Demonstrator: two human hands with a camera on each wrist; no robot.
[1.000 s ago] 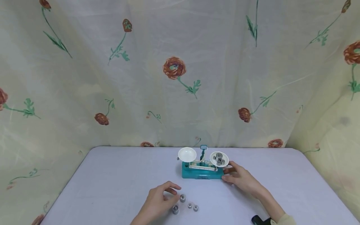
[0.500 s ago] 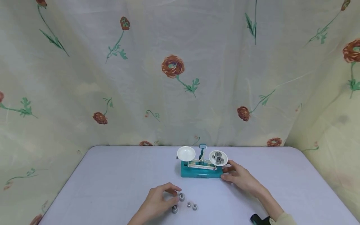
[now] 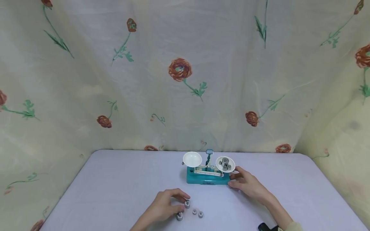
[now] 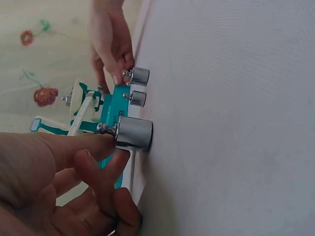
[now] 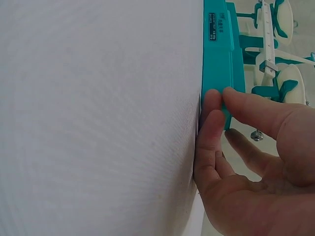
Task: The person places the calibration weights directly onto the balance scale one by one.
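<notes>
On the tabletop [image 3: 124,186], found the scale [image 3: 203,179] at 12 o'clock, near the far edge. Observed at its 4 o'clock the right hand [image 3: 248,185], grip pinching the base; at 8, the left hand [image 3: 165,205], grip curved beside loose weights [image 3: 187,204], cannot tell whether pinching. Judged part-way: found 2 o'clock pan [image 3: 232,162] loaded, 10 o'clock pan [image 3: 192,158] bare; counted four weights left at 6.

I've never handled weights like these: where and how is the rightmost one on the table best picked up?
Probably by its knob, pinched from above: the weight stands upright on the table, knob on top and narrower than the body.
</notes>
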